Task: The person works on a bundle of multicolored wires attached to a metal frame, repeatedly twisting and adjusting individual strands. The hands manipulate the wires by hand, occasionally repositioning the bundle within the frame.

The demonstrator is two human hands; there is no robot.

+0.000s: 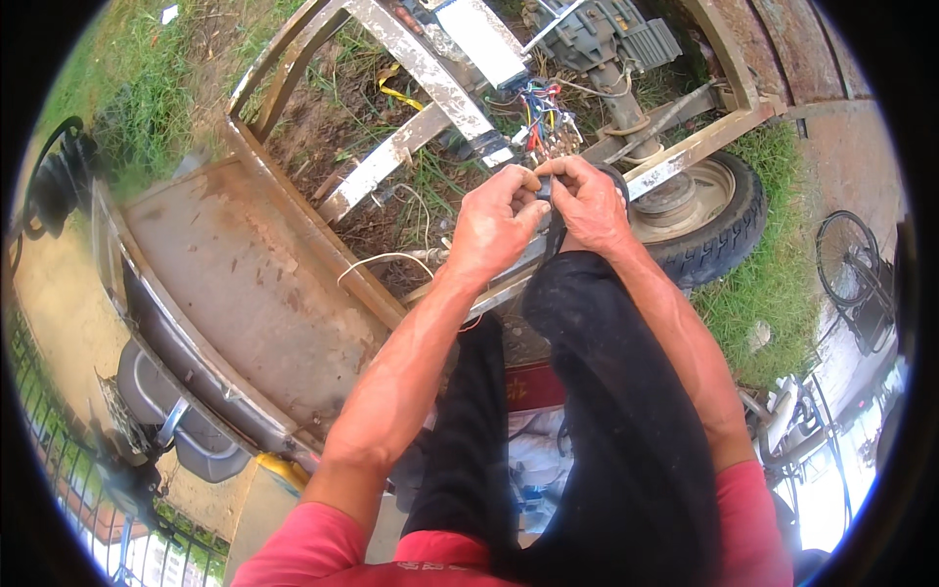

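Note:
My left hand (501,220) and my right hand (585,203) meet above the metal frame, fingers pinched on a small dark piece (545,187); its exact kind is unclear. A black strap or cable (555,231) hangs below it. Just beyond my fingertips lies a bundle of coloured wires with connectors (548,122), joined to a silver box (481,41). A loose pale wire (386,256) arches left of my hands.
The rusty frame (293,230) spans grass and soil, with a motor housing (597,39) and tyre (719,249). A flat rusty panel (225,284) is at left, a bicycle (846,259) at right. My black-trousered leg (616,391) is raised beneath my arms.

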